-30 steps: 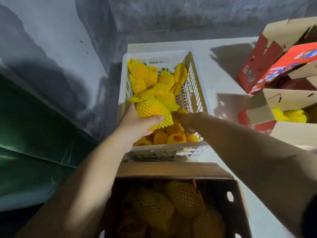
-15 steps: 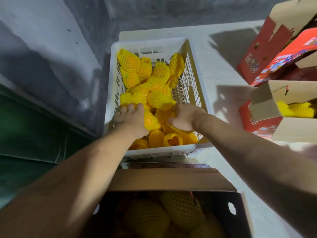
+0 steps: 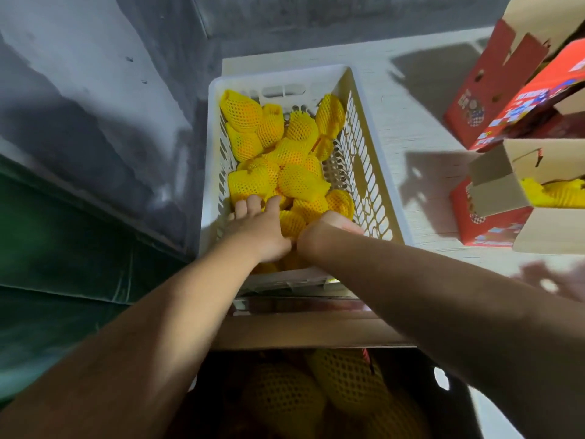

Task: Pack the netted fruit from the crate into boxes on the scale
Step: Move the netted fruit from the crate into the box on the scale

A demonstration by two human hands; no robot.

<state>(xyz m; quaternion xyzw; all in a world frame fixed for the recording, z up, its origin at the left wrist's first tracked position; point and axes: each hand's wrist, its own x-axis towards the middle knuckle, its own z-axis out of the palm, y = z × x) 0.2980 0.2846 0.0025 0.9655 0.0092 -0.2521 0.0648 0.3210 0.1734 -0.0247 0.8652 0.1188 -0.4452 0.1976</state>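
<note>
Both hands have gone lower into the white plastic crate [image 3: 373, 128] since half a second ago, when they lay on top of the heap; a second ago the left one held a netted fruit up in the air, and now nothing is lifted. Left hand [image 3: 259, 229] lies palm down at the near end of the pile, three fingertips [image 3: 253, 202] showing close together and pressed flat on the yellow nets, the thumb hidden; right hand [image 3: 319, 236] sits just beside it, nearly touching, knuckles up and fingers curled down into the fruit, and whether they grip anything I cannot tell. Netted fruit [image 3: 285, 163] fills the crate beyond the fingers, roughly a dozen in yellow foam mesh, heaped and overlapping so an exact count is not possible. Below the wrists, nearest me, one open brown cardboard box [image 3: 304, 331] stands in shadow with at least three netted fruit inside; the scale under it is not visible. Off to the right of the right hand, well apart, stand two red printed cartons: the far one [image 3: 487, 90] with flaps up, the near one [image 3: 493, 217] open with yellow netting showing inside. Everything rests on a pale table [image 3: 411, 90] beside a grey wall [image 3: 95, 106].
</note>
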